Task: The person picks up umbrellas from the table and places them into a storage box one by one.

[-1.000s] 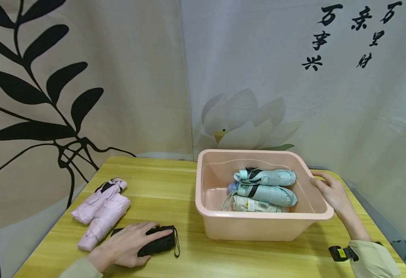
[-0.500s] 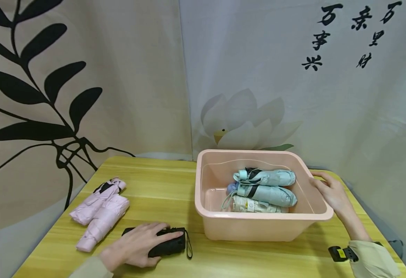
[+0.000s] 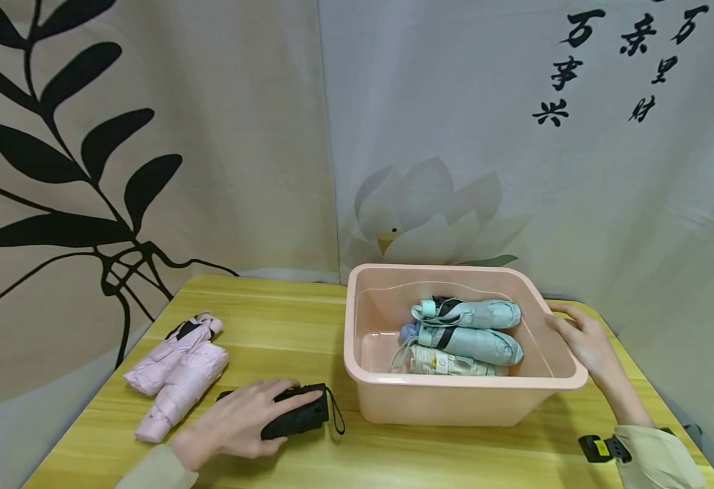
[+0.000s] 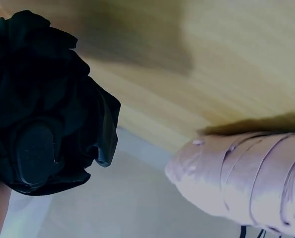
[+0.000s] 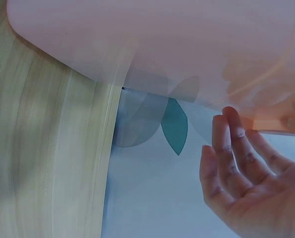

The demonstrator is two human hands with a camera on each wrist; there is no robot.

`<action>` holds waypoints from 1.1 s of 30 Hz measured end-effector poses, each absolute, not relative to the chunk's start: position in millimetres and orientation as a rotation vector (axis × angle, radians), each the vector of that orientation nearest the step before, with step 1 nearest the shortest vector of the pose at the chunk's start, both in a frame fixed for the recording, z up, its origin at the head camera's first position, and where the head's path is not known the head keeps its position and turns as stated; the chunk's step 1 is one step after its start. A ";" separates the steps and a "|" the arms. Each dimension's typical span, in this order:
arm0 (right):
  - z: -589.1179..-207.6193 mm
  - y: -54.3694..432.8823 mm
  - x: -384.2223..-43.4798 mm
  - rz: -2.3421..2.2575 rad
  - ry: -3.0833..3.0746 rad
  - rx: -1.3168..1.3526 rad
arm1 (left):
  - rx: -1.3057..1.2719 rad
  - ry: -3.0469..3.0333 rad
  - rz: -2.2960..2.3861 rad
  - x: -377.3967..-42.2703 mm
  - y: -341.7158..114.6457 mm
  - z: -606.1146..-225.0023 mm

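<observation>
My left hand (image 3: pixel 240 418) grips a black folded umbrella (image 3: pixel 298 413) by its middle, its wrist strap dangling at the right end. In the left wrist view the umbrella's bunched black end (image 4: pixel 48 109) appears close up, and a shadow lies apart from it on the table. My right hand (image 3: pixel 585 339) touches the right rim of a pink plastic bin (image 3: pixel 436 401); in the right wrist view its fingers (image 5: pixel 232 153) are mostly straight beside the bin's outer wall. Inside the bin lie two light-blue folded umbrellas (image 3: pixel 473 343) and a white patterned one (image 3: pixel 448 362). A purplish-blue piece there is mostly hidden.
Two pale pink folded umbrellas (image 3: pixel 182 390) lie side by side at the left of the wooden table (image 3: pixel 277 319). A printed curtain (image 3: pixel 240 136) hangs behind the table's back edge. A black watch-like device (image 3: pixel 604 448) is on the right wrist.
My left hand has carried the black umbrella rightward toward the bin, then slightly upward in the head view. The right hand, the bin and the pink umbrellas have stayed in place.
</observation>
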State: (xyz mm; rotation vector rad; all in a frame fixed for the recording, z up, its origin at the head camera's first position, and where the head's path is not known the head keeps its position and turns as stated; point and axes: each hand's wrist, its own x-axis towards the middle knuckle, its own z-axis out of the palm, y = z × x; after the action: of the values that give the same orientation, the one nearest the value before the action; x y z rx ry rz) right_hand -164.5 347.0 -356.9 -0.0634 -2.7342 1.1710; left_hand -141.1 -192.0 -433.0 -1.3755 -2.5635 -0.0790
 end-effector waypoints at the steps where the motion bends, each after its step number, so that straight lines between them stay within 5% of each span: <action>1: -356.9 347.0 -164.6 1.175 -2.733 -0.061 | -1.369 -2.556 -0.084 -141.2 -192.1 -431.1; 33: -357.7 347.3 -164.7 1.152 -2.734 -0.055 | -1.214 -2.352 -0.074 -156.2 -206.8 -368.2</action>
State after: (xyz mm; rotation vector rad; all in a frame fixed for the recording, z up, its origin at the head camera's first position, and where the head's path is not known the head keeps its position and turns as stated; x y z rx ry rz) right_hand -164.7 347.3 -357.7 -0.0545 -2.7343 1.1518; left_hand -156.2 -206.8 -368.2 -1.2139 -2.3516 -0.0739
